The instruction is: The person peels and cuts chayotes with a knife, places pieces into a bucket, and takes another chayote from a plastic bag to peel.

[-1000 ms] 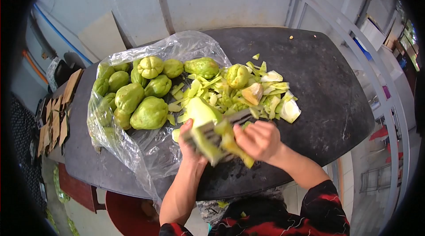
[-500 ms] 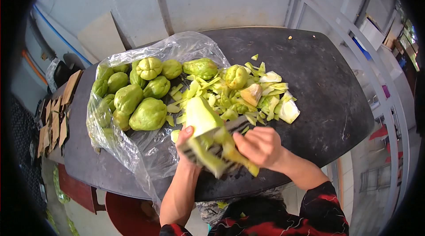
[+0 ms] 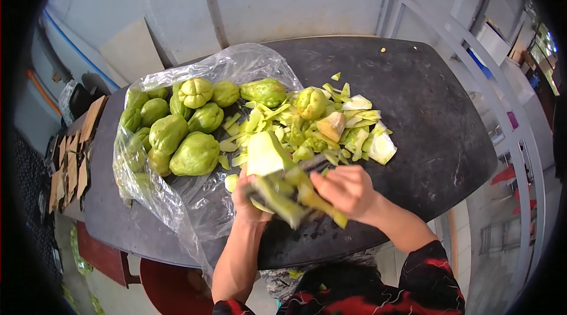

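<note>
My left hand (image 3: 250,198) is wrapped round a large peeled pale green chayote (image 3: 267,154) near the table's front edge. My right hand (image 3: 345,191) grips a blurred tool (image 3: 307,167) with green peel on it, which lies across the near part of the fruit. Motion blur hides the tool's exact shape. Beyond the hands lies a heap of green peel strips (image 3: 283,123), with a whole chayote (image 3: 311,103) and a tan-and-white cut piece (image 3: 332,126) on it.
On the left, several unpeeled chayotes (image 3: 195,154) rest on a clear plastic bag (image 3: 177,209). Everything stands on a dark table (image 3: 431,155). A grey metal railing (image 3: 502,96) is on the right. Cardboard pieces (image 3: 71,164) and a red stool (image 3: 171,288) are at the left.
The peeled chayote stays in my left hand with slight shifts in its tilt. My right hand and the tool have moved slightly over it. The whole view has shifted a little.
</note>
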Demonstrator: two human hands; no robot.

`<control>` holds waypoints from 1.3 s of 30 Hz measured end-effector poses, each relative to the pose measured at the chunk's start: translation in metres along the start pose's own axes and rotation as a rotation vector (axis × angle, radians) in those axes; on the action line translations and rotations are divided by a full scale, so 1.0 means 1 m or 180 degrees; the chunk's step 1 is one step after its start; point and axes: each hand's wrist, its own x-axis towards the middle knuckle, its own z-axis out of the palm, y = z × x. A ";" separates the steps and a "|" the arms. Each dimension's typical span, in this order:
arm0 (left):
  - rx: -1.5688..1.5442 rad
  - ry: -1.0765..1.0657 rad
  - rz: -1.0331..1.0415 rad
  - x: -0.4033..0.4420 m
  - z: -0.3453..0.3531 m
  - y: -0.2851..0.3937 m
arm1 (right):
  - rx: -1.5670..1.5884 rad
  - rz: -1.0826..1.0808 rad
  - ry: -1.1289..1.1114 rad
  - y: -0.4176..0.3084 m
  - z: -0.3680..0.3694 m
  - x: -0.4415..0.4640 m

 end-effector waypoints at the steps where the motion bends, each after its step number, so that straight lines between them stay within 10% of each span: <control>1: -0.0036 -0.0089 -0.0031 0.001 0.014 0.003 | 0.0031 0.0172 -0.0029 0.010 0.003 -0.002; 24: -0.0511 0.0114 -0.0216 0.001 0.025 0.010 | 0.0054 0.0994 -0.0272 0.029 0.012 -0.019; 26: -0.0972 0.1064 -0.0101 0.008 0.033 0.012 | 0.0199 0.0590 -0.0066 0.022 0.009 -0.016; 39: -0.0644 0.0334 -0.0262 0.001 0.040 0.007 | -0.0629 -0.0506 0.0248 -0.010 0.017 0.004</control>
